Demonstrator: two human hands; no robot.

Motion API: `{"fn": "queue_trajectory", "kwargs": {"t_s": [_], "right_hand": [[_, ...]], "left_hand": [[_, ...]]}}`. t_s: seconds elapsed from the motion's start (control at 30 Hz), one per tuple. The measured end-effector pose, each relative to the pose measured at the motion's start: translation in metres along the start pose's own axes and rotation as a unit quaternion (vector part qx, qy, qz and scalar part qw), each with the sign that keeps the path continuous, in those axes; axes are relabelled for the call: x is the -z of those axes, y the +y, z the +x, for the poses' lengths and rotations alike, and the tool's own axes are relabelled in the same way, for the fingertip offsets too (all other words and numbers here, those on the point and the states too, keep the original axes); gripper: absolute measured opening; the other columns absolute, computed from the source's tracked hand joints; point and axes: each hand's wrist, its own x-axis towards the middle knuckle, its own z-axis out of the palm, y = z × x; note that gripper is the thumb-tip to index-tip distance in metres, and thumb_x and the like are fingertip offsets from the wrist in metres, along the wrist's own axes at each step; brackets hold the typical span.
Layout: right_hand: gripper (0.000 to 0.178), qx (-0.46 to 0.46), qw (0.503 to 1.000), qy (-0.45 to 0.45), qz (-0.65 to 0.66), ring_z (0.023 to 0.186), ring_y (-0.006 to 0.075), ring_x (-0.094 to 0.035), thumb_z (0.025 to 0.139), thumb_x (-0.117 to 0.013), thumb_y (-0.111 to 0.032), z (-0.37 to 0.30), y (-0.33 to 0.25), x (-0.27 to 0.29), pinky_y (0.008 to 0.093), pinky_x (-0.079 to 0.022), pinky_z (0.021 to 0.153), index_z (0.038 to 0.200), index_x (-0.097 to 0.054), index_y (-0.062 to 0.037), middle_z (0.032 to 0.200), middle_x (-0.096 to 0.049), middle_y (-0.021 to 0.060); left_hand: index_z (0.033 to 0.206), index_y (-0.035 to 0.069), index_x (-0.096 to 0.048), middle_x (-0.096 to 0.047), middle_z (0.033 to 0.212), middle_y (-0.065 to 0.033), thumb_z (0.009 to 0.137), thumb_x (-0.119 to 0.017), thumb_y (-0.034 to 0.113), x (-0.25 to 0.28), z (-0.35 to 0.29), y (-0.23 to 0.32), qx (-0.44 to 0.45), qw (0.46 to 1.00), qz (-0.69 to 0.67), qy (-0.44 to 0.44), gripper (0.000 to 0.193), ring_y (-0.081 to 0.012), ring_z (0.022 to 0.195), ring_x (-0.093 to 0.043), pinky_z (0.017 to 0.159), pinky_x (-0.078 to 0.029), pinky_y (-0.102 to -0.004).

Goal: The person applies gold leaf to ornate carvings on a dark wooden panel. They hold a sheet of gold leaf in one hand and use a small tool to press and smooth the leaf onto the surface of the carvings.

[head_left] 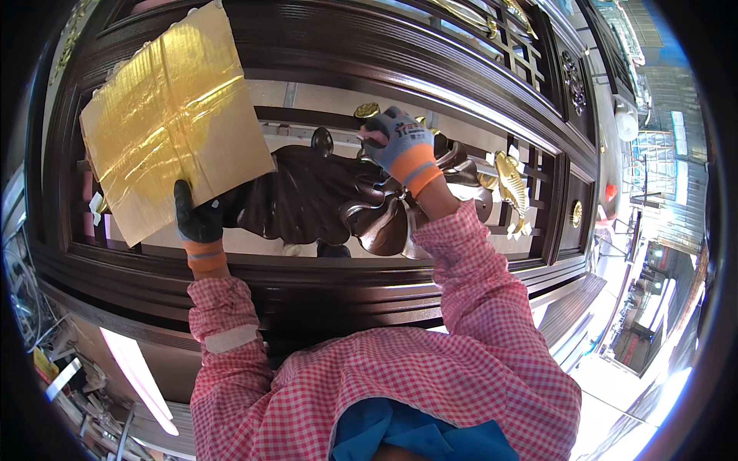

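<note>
The left hand (200, 219), in a dark glove with an orange cuff, grasps a cardboard sheet (173, 115) by its lower edge, thumb lying over the front face. The sheet is nearly square, so no long axis stands out clearly; it is tilted, one corner pointing up toward the top of the view and another pointing down, just left of the hand. It is tan, with a broad, shiny gold patch over much of its face and creases crossing near the middle. It is over the left part of a dark brown panel (323, 38), which is glossy, with ridged rails and open gaps between bars. The right hand (400, 146), in a grey glove with an orange cuff, has its fingers bent just beside a small gold ornament (366, 110); whether they grip anything, I cannot tell. Below the hands stretches a dark brown carving (307, 192), its long axis running left to right, its surface wavy and polished, with leaf-like lobes toward the right. Farther right, a gold fish-shaped ornament (511, 188) stands with its long axis close to upright, slightly curved and scaly. Both sleeves (477, 261) are pink-and-white checked.
</note>
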Motion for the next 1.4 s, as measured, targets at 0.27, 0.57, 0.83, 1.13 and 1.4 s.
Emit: {"fn": "queue_trajectory", "kwargs": {"t_s": [0.27, 0.57, 0.83, 1.13, 1.4], "right_hand": [[0.04, 0.017, 0.999, 0.004, -0.03, 0.107, 0.0285, -0.06, 0.082, -0.064, -0.047, 0.001, -0.001, -0.006, 0.0405, -0.05, 0.088, 0.111, -0.066, -0.0194, 0.112, -0.06, 0.0081], [0.033, 0.044, 0.995, -0.008, -0.083, 0.105, 0.0271, -0.062, 0.081, -0.065, -0.041, -0.016, 0.006, -0.005, 0.0428, -0.051, 0.086, 0.109, -0.067, -0.0226, 0.112, -0.06, 0.0075], [0.029, 0.076, 0.992, 0.015, -0.101, 0.106, 0.0275, -0.059, 0.079, -0.067, -0.035, -0.02, 0.006, -0.006, 0.04, -0.051, 0.085, 0.105, -0.067, -0.0239, 0.108, -0.06, 0.0053], [0.031, 0.019, 0.991, 0.021, -0.129, 0.109, 0.0258, -0.057, 0.081, -0.067, -0.04, -0.042, 0.021, -0.008, 0.039, -0.049, 0.087, 0.107, -0.067, -0.022, 0.111, -0.059, 0.0061], [0.031, -0.029, 0.988, 0.026, -0.149, 0.103, 0.0268, -0.06, 0.079, -0.067, -0.039, -0.04, 0.05, -0.017, 0.0396, -0.05, 0.085, 0.105, -0.065, -0.021, 0.11, -0.061, 0.0064]], "left_hand": [[0.138, 0.002, -0.045, -0.053, 0.135, -0.0174, 0.09, -0.067, 0.006, -0.013, 0.009, 0.025, 0.129, 0.976, -0.168, 0.057, 0.053, -0.0281, 0.121, -0.053, 0.102, -0.046, -0.0454], [0.141, 0.003, -0.043, -0.043, 0.145, -0.0153, 0.088, -0.062, -0.005, -0.003, 0.015, 0.02, 0.284, 0.836, -0.458, 0.107, 0.057, -0.029, 0.128, -0.047, 0.107, -0.043, -0.0453], [0.139, 0.002, -0.044, -0.046, 0.141, -0.0161, 0.086, -0.068, -0.001, 0.004, -0.001, -0.011, 0.051, 0.998, -0.039, 0.022, 0.058, -0.0276, 0.124, -0.05, 0.105, -0.045, -0.0448], [0.139, 0.003, -0.043, -0.046, 0.14, -0.0168, 0.089, -0.064, -0.001, -0.003, -0.001, 0.004, 0.102, 0.979, -0.176, 0.029, 0.055, -0.0305, 0.121, -0.052, 0.103, -0.047, -0.0493], [0.14, 0.004, -0.042, -0.044, 0.141, -0.0176, 0.09, -0.062, -0.003, 0.006, 0.009, 0.001, 0.217, 0.918, -0.324, 0.068, 0.054, -0.0324, 0.124, -0.049, 0.102, -0.047, -0.0516]]}}
